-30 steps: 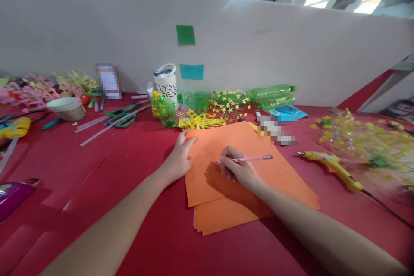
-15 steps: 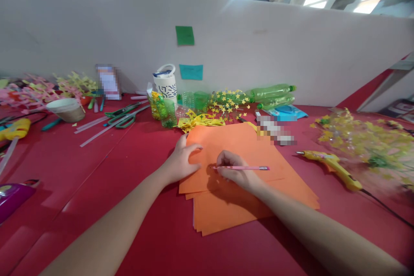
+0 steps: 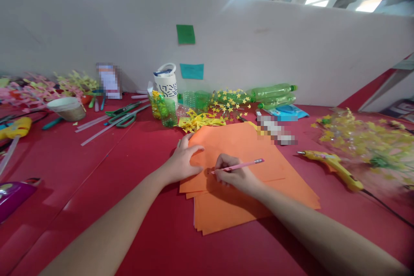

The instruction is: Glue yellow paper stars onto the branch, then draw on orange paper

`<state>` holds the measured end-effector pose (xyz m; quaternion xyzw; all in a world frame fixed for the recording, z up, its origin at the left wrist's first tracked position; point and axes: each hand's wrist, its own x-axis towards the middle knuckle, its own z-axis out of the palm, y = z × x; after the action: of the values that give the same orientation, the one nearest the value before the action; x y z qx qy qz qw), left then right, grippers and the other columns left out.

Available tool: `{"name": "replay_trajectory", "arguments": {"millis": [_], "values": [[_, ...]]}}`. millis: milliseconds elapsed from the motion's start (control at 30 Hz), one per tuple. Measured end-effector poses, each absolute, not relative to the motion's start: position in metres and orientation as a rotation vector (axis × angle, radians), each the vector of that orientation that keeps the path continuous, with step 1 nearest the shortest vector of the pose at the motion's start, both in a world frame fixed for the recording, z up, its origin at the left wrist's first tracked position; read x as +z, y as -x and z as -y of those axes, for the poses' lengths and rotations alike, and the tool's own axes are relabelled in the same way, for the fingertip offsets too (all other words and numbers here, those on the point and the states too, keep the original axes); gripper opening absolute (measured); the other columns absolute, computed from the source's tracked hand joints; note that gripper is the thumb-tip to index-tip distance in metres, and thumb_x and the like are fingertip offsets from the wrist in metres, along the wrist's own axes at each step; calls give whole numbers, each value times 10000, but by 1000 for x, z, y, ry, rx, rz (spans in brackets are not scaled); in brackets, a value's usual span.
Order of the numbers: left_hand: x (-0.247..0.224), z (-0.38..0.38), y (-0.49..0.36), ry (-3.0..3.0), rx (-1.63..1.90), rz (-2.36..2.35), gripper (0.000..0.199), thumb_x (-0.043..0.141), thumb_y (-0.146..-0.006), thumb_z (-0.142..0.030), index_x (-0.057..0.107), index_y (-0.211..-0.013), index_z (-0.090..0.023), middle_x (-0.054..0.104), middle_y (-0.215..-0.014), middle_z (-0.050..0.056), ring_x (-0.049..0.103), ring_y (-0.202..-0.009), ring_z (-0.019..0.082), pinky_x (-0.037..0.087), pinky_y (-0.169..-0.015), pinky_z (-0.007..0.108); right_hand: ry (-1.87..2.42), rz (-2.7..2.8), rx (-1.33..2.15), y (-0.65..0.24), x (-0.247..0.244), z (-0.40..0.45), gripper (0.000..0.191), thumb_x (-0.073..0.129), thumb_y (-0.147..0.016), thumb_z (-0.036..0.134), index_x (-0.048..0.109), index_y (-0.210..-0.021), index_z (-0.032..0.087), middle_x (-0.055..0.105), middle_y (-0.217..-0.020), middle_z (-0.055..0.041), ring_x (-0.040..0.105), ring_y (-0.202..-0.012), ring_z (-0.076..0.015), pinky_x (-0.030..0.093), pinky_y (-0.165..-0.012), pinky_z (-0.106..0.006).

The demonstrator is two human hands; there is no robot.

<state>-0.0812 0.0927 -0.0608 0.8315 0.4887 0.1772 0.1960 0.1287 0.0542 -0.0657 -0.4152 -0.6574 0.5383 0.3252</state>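
A stack of orange paper sheets (image 3: 246, 142) lies on the red table, its sheets slightly fanned at the lower edges. My left hand (image 3: 186, 161) rests at the left edge of the stack, thumb and forefinger spread apart over the top sheet; its other fingers are partly hidden. In a writing grip, my right hand (image 3: 234, 172) closes round a pink pencil (image 3: 246, 164). The pencil's tip is at the top sheet, close to my left thumb, and its eraser end slants up to the right. Whether the tip touches the paper I cannot tell.
A yellow glue gun (image 3: 336, 168) lies right of the paper, with star garlands (image 3: 362, 138) beyond it. Behind stand a white cup (image 3: 166, 86) and green plastic bottles (image 3: 273, 93). Green-handled scissors (image 3: 123, 116) and a small tub (image 3: 67, 108) are at the left.
The pencil has tilted, its eraser end moving up and left, as my right hand shifted slightly. My left hand stays on the paper's left edge.
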Motion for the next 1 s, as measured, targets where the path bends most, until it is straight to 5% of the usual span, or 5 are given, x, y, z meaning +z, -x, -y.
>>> {"name": "replay_trajectory", "arguments": {"millis": [1000], "values": [[-65, -95, 82, -2334, 509, -1378, 519, 664, -664, -321, 540, -1165, -264, 121, -1424, 90, 164, -1326, 383, 277, -1042, 514, 1189, 1580, 1419, -123, -70, -57, 116, 538, -801, 274, 485, -738, 192, 580, -596, 19, 534, -457, -91, 437, -409, -189]]}}
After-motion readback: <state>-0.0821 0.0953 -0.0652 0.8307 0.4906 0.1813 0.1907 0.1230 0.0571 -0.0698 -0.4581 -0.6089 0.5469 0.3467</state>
